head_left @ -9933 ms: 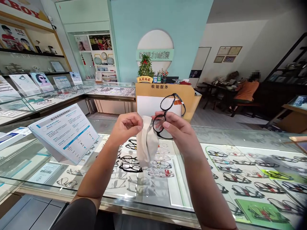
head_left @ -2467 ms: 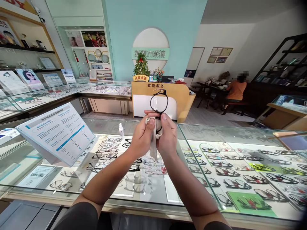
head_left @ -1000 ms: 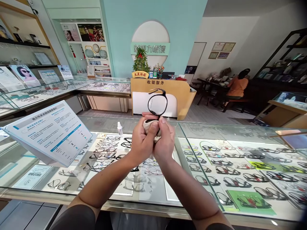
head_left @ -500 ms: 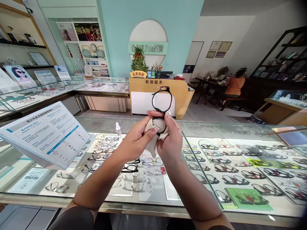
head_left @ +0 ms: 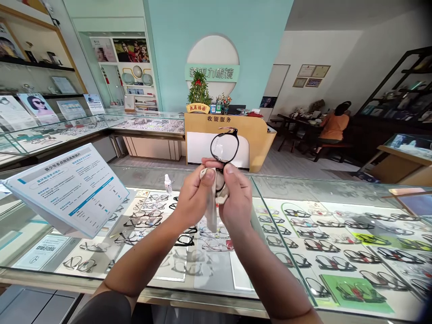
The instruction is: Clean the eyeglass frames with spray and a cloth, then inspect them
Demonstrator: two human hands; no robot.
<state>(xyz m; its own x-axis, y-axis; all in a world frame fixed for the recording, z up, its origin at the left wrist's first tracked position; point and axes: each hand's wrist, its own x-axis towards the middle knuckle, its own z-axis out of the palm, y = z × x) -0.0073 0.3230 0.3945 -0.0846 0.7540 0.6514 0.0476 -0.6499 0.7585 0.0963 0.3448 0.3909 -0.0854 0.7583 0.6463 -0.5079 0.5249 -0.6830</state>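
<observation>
Held upright on end above the glass counter is a pair of black-rimmed eyeglasses (head_left: 238, 145), one lens up and the other between my hands. My left hand (head_left: 194, 194) is closed on a pale cleaning cloth (head_left: 211, 211), its thumb pressing the cloth at the lower lens. The cloth hangs down below the fingers. My right hand (head_left: 238, 195) grips the frame near the bridge with thumb and fingers, with part of the cloth beside it. The lower rim is partly hidden by the cloth and fingers.
Under the glass counter (head_left: 141, 285) lie rows of eyeglasses. On top stand a small white bottle (head_left: 168, 183) and a tilted printed sign (head_left: 72, 189) at left. A wooden cashier desk (head_left: 261, 139) is ahead. A person in orange (head_left: 334, 126) sits at a far table.
My left thumb and the cloth have shifted slightly left and up off the lower lens, and the cloth hangs longer. The glasses have turned a little and moved slightly left.
</observation>
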